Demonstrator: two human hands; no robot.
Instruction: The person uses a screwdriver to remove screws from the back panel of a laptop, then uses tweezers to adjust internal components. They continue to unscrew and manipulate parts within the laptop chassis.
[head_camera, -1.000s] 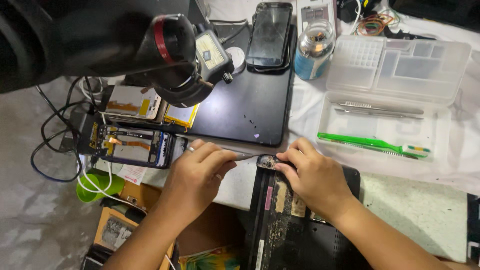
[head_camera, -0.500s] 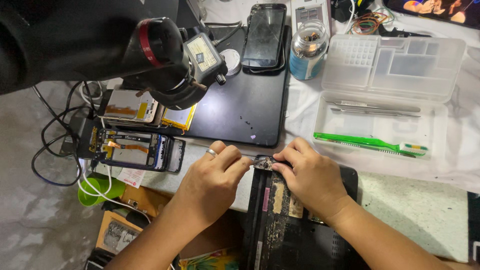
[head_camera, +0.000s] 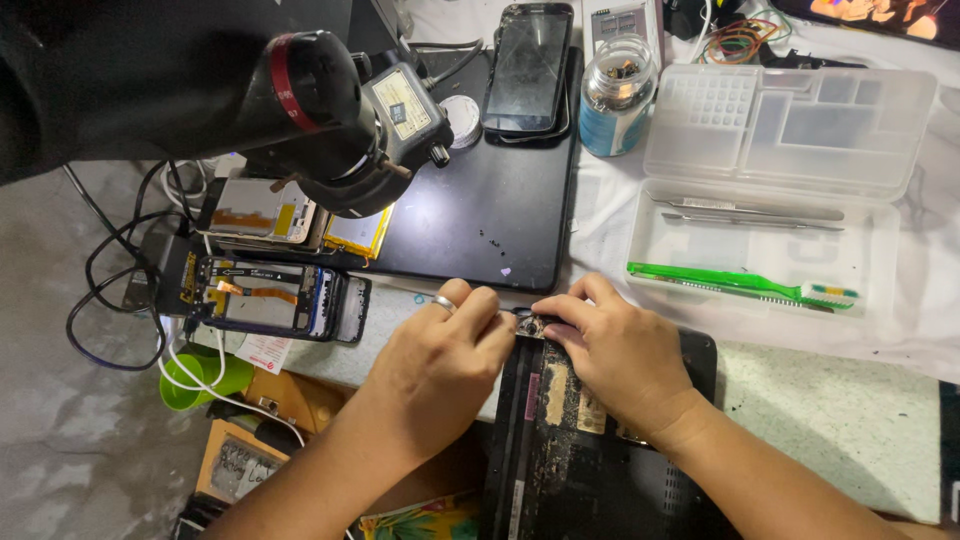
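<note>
Both hands meet at the top corner of a black, dusty laptop base (head_camera: 560, 440) that lies on the speckled worktop (head_camera: 830, 420). The left hand (head_camera: 440, 360), a ring on one finger, and the right hand (head_camera: 620, 350) each close their fingertips on a small dark metal part (head_camera: 527, 324) at that corner — probably a hinge, though it is too small to tell.

Just beyond the grip lies a black rectangular mat (head_camera: 480, 220). Left of it, one opened phone frame (head_camera: 270, 298) with a white label tucked beneath.

Right of the grip, one clear plastic case (head_camera: 780, 190) holds a single green toothbrush (head_camera: 740, 283) and two metal tweezers (head_camera: 750, 212).

Farther off stand a blue-labelled glass jar (head_camera: 618, 95) and a black smartphone (head_camera: 527, 65).
</note>
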